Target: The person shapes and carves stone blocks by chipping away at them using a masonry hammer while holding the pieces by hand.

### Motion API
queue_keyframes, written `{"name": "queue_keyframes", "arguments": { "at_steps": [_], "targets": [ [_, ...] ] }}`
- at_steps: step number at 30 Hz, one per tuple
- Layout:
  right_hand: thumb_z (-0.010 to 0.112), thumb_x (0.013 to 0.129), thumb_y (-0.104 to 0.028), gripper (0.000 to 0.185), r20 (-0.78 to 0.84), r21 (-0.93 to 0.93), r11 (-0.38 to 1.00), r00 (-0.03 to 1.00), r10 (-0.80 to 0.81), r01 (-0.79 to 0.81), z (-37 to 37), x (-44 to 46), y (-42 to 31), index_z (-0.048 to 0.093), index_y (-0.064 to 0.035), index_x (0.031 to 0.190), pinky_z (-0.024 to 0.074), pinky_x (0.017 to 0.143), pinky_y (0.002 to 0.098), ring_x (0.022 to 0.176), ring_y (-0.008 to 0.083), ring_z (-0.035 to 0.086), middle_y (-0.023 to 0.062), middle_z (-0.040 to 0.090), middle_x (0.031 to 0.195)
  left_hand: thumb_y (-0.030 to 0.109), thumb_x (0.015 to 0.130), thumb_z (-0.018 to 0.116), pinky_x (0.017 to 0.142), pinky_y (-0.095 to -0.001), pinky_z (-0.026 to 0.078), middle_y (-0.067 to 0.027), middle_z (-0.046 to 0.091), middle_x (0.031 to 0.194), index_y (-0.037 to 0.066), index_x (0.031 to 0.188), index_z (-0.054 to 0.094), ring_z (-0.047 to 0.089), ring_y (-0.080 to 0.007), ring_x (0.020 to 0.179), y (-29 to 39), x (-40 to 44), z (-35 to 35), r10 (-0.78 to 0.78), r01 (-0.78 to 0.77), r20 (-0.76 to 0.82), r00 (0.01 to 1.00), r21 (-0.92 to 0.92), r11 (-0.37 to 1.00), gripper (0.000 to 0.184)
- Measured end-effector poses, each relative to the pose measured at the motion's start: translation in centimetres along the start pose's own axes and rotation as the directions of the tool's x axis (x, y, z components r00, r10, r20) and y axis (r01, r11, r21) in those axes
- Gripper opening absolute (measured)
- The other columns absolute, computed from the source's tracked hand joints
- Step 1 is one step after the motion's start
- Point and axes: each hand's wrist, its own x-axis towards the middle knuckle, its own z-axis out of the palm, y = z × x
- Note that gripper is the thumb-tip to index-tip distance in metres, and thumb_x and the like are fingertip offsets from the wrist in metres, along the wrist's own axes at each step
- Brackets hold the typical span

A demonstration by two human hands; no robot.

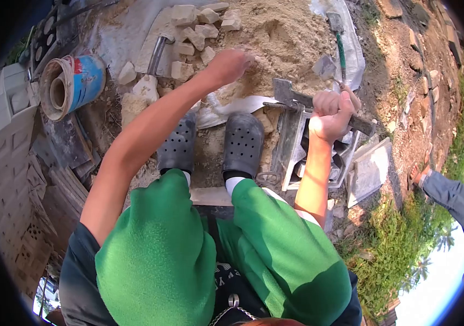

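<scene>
My left hand (229,66) reaches over the pale sand heap (281,32), its fingers curled together; whatever they hold, if anything, is hidden. My right hand (332,115) is closed around the handle of a small trowel, whose flat blade (325,67) points up towards the sand. Beneath and beside that hand is a metal mould frame (291,149) with a dark metal bar (362,125) across its top. A flat dark plate (283,91) stands at the bar's left end.
Pale stone chunks (184,15) and a hammer (157,55) lie left of the sand. A blue bucket (88,81) stands farther left. A green-handled tool (341,51) rests at upper right. Flat slabs (369,169) lie right of the mould. Another person's leg (449,193) shows at right.
</scene>
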Motion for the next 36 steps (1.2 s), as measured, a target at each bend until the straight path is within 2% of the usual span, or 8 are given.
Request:
{"name": "queue_keyframes", "arguments": {
  "at_steps": [7, 9, 15, 18, 22, 27, 32, 36],
  "targets": [
    [0.041, 0.097, -0.012, 0.038, 0.063, -0.018, 1.0, 0.998, -0.001, 0.002, 2.4, 0.0, -0.6, 0.029, -0.013, 0.06, 0.0193, 0.04, 0.0292, 0.038, 0.0099, 0.02, -0.0031, 0.023, 0.046, 0.018, 0.087, 0.059, 0.069, -0.0478, 0.051, -0.016, 0.068, 0.081, 0.012, 0.099, 0.071, 0.065, -0.0359, 0.08, 0.1, -5.6, -0.9, -0.015, 0.01, -0.049, 0.999, -0.095, 0.995, 0.018],
    [0.044, 0.095, -0.009, 0.039, 0.08, -0.031, 0.999, 0.997, -0.002, 0.004, 3.5, -0.3, -0.8, 0.028, -0.0127, 0.059, 0.0205, 0.04, 0.0279, 0.038, 0.0088, 0.021, -0.0033, 0.023, 0.047, 0.019, 0.086, 0.06, 0.072, -0.0464, 0.053, -0.0143, 0.067, 0.085, 0.015, 0.105, 0.071, 0.066, -0.0331, 0.086, -0.2, -6.8, -0.7, -0.085, 0.087, 0.068, 0.994, -0.02, 0.996, 0.022],
    [0.046, 0.095, -0.002, 0.036, 0.181, 0.122, 0.993, 0.983, -0.021, -0.002, 6.9, -0.6, -1.5, 0.035, -0.008, 0.062, 0.0222, 0.043, 0.0288, 0.045, 0.0089, 0.026, -0.0021, 0.031, 0.053, 0.022, 0.086, 0.065, 0.08, -0.0449, 0.052, -0.0088, 0.064, 0.101, 0.016, 0.116, 0.067, 0.063, -0.0309, 0.096, -0.2, -8.7, 0.3, -0.193, 0.191, 0.058, 0.98, 0.026, 0.981, 0.031],
    [0.046, 0.096, -0.004, 0.037, 0.2, 0.138, 0.99, 0.98, 0.012, -0.04, 8.3, -0.7, -2.3, 0.034, -0.0068, 0.061, 0.0223, 0.043, 0.0289, 0.045, 0.0089, 0.027, -0.0014, 0.033, 0.052, 0.019, 0.084, 0.062, 0.077, -0.0472, 0.053, -0.0141, 0.063, 0.094, 0.012, 0.103, 0.068, 0.064, -0.0343, 0.094, -0.3, -8.9, 0.5, -0.22, 0.22, 0.002, 0.975, 0.0, 0.975, 0.021],
    [0.044, 0.096, -0.012, 0.04, 0.192, -0.227, 0.974, 0.979, 0.071, -0.026, 8.3, -1.2, 2.5, 0.028, -0.0104, 0.059, 0.0204, 0.043, 0.0298, 0.042, 0.0112, 0.025, -0.0013, 0.025, 0.05, 0.019, 0.085, 0.062, 0.077, -0.0475, 0.053, -0.0142, 0.062, 0.095, 0.01, 0.097, 0.068, 0.063, -0.0345, 0.093, -0.6, -9.0, 0.5, -0.22, 0.216, -0.039, 0.975, -0.078, 0.973, 0.016],
    [0.046, 0.095, -0.017, 0.042, 0.192, -0.151, 0.984, 0.973, 0.127, -0.099, 7.7, 0.4, 5.4, 0.029, -0.0104, 0.058, 0.0196, 0.042, 0.03, 0.042, 0.0087, 0.022, -0.0029, 0.024, 0.05, 0.023, 0.087, 0.063, 0.079, -0.0432, 0.052, -0.0094, 0.064, 0.1, 0.015, 0.109, 0.071, 0.064, -0.0304, 0.093, -0.6, -9.0, 0.9, -0.225, 0.226, 0.019, 0.974, -0.074, 0.971, 0.025],
    [0.048, 0.096, -0.018, 0.043, 0.259, -0.095, 0.995, 0.964, 0.058, -0.035, 9.2, 0.2, 1.4, 0.035, -0.0037, 0.057, 0.0224, 0.045, 0.0299, 0.045, 0.0095, 0.032, 0.0002, 0.035, 0.051, 0.024, 0.087, 0.063, 0.077, -0.0452, 0.052, -0.0126, 0.064, 0.094, 0.014, 0.101, 0.072, 0.064, -0.0332, 0.09, -1.1, -9.0, 1.9, -0.233, 0.23, -0.017, 0.972, -0.09, 0.969, 0.02],
    [0.046, 0.096, -0.017, 0.044, 0.192, -0.29, 0.955, 0.974, 0.117, -0.058, 9.1, -1.5, 4.5, 0.039, -0.0036, 0.055, 0.0255, 0.045, 0.0294, 0.045, 0.0105, 0.035, 0.001, 0.04, 0.049, 0.027, 0.087, 0.063, 0.077, -0.048, 0.051, -0.0162, 0.064, 0.09, 0.009, 0.092, 0.071, 0.065, -0.0366, 0.087, -1.2, -8.8, 1.7, -0.311, 0.305, -0.047, 0.949, -0.103, 0.947, 0.019]
  ]
}}
